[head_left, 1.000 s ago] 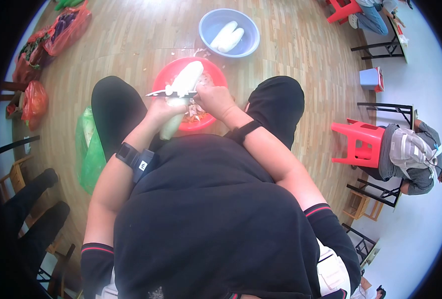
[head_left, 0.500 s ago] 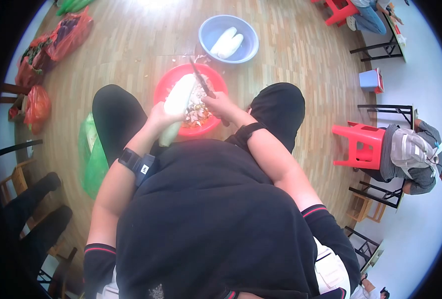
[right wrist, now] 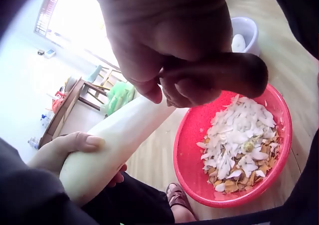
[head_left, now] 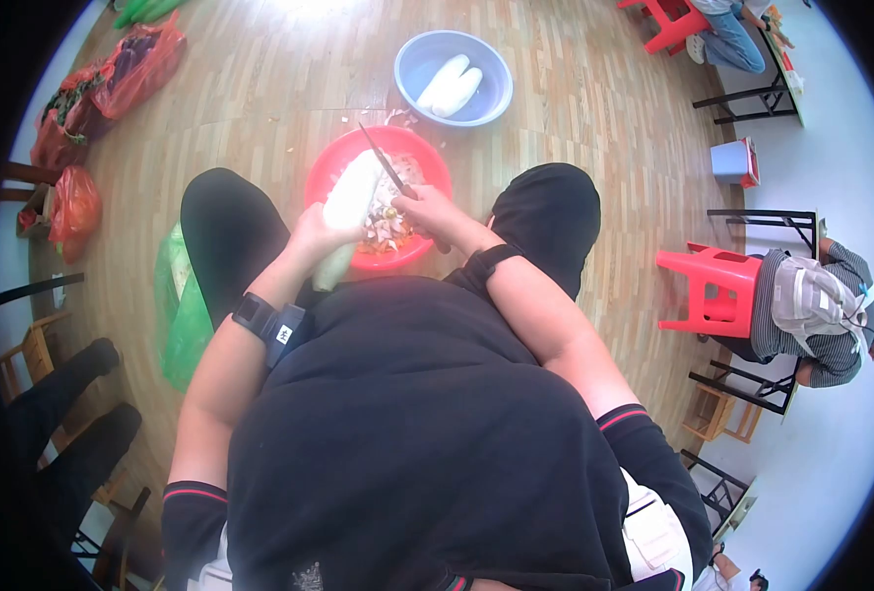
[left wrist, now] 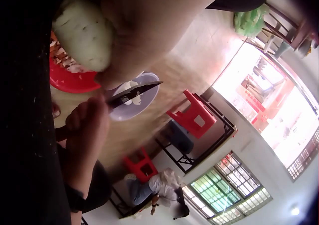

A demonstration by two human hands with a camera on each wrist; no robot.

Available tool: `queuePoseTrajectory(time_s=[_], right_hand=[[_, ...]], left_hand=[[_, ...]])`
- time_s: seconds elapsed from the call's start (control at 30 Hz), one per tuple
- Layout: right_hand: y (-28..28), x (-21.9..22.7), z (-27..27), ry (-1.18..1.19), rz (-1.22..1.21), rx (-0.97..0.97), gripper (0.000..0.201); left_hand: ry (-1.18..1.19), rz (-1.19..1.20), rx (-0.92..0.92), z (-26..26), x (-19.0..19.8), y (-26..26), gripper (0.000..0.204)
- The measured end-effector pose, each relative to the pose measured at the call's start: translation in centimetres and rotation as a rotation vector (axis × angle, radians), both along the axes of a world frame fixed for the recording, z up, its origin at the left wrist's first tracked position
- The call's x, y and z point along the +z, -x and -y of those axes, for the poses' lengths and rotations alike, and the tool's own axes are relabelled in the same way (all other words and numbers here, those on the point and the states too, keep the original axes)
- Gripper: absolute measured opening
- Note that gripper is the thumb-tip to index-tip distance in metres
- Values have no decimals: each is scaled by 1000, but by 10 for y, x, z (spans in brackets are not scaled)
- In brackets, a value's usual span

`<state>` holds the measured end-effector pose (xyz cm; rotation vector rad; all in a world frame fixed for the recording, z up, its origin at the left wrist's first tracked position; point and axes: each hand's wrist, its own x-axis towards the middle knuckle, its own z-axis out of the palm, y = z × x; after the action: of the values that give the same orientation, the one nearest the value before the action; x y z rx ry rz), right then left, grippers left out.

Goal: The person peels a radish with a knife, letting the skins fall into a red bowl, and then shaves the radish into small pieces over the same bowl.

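My left hand [head_left: 317,233] grips a long white radish [head_left: 353,192], its upper part pale and peeled-looking, held tilted over the left side of a red basin [head_left: 435,167]. A knife [head_left: 388,163] is in my right hand [head_left: 437,215], fingers curled round its dark handle [right wrist: 229,75], the blade pointing up and to the left near the radish. White shavings [right wrist: 239,130] and orange peelings lie in the basin. The right wrist view shows my left thumb and fingers around the radish [right wrist: 119,135]; the knife's blade is hidden there.
Beyond the red basin, a blue basin [head_left: 501,89] holds two white radishes [head_left: 450,87]. A green bag [head_left: 183,325] lies by my left leg, with red bags [head_left: 141,74] farther off at the left. Red stools [head_left: 717,291] and seated people are at the right.
The knife has come off the radish, where it lay crosswise a second ago, and now points up and to the left. My right hand has moved slightly right; my left still grips the radish.
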<state>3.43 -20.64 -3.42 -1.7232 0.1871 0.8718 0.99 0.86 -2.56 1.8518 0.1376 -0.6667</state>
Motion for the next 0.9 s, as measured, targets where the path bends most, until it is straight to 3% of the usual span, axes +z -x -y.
queuePoseTrajectory(time_s=[0.07,0.2,0.33,0.43,0.5,0.53,0.67,0.77,0.9], right_hand=[[-3,-21,4,-81,-108,-49,20],[-8,-15,7,-309,-361,-254,28],[-10,-23,12,-308,-350,-284,29],[-12,-32,16,-156,-270,-292,31],[-6,-33,11,298,390,87,33],[-2,-28,10,359,523,162,33],[0,-5,-1,522,665,395,32],[3,-4,-9,495,736,487,31],[10,1,-19,477,858,493,28]], left_hand=[[-26,-51,-39,0,1,0,41],[63,-32,4,0,-5,3,44],[68,-30,26,1,-4,3,46],[0,-9,13,1,0,3,45],[29,-9,5,0,0,2,45],[57,-10,-7,0,1,3,45],[19,-19,-36,1,11,2,46],[-29,-28,-28,1,2,2,46],[58,-46,20,3,4,3,43]])
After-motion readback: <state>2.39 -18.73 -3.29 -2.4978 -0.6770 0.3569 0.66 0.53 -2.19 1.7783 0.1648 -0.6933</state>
